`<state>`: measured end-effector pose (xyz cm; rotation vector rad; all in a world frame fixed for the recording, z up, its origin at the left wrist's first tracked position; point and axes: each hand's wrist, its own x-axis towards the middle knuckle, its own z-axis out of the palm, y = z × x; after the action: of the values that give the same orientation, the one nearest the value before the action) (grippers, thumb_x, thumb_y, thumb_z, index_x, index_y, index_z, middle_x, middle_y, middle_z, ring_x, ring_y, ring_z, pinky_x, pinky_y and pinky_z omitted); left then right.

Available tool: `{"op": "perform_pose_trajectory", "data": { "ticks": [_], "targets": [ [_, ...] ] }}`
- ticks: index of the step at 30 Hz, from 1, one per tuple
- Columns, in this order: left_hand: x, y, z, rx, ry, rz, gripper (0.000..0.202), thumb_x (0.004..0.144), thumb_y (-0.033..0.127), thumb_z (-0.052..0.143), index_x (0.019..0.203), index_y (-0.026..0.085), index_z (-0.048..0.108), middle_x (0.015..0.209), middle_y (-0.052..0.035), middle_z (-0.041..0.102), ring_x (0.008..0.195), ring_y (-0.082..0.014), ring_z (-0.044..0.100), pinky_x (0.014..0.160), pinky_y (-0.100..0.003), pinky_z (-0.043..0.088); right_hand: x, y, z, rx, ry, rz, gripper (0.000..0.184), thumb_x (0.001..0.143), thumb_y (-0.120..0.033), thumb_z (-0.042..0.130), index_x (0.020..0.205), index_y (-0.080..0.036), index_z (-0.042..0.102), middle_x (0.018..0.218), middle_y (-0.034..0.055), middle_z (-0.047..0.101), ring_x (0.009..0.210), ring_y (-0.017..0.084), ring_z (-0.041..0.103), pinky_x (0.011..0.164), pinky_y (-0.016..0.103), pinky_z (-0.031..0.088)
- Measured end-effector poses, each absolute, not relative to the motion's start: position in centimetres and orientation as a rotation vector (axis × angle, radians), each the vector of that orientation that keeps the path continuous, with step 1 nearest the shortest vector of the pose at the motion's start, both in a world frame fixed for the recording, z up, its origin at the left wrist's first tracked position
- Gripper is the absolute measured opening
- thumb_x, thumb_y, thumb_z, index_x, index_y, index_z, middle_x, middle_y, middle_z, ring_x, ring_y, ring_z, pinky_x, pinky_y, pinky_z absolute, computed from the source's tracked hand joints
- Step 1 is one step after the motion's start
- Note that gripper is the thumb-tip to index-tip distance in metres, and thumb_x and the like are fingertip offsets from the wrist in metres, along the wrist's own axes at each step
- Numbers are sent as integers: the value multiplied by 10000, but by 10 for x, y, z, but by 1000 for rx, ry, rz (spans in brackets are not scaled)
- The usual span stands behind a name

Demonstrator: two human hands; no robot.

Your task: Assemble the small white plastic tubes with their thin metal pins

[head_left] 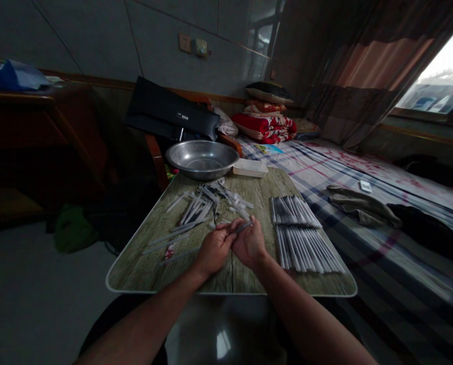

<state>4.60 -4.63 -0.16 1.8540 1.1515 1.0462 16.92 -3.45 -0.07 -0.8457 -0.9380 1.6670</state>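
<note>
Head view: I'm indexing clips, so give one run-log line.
left hand, right hand: holding slim stick | loose sticks: table left | aligned sticks: table right | metal basin: far end

Left hand (213, 249) — stick (243, 226) — right hand (251, 244)

one camera, worn on the person's head, gives the single view. it looks forward and down along both forearms (161, 312), which come in from the bottom edge, so the left hand (214, 248) and right hand (252, 246) sit near the lens, just below the middle of the frame. the table (135, 276) is seen from above its near side. farther off, the wide view reaches the tiled wall (97, 30), with a desk (19, 96) at left, a bed (310, 167) and window (435, 83) at right.
</note>
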Motion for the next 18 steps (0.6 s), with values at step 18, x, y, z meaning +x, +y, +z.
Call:
{"op": "perform_pose_trajectory", "data": {
  "ticks": [18],
  "targets": [
    [15,-25,-3,2541,1280,814,220,906,307,501,957,203,688,869,-57,680,818,-187,607,737,-291,425,221,-24,5,-1115,-1467,1362,141,728,-304,634,748,-165,621,551,-43,509,491,87,448,490,212,370]
  ]
}}
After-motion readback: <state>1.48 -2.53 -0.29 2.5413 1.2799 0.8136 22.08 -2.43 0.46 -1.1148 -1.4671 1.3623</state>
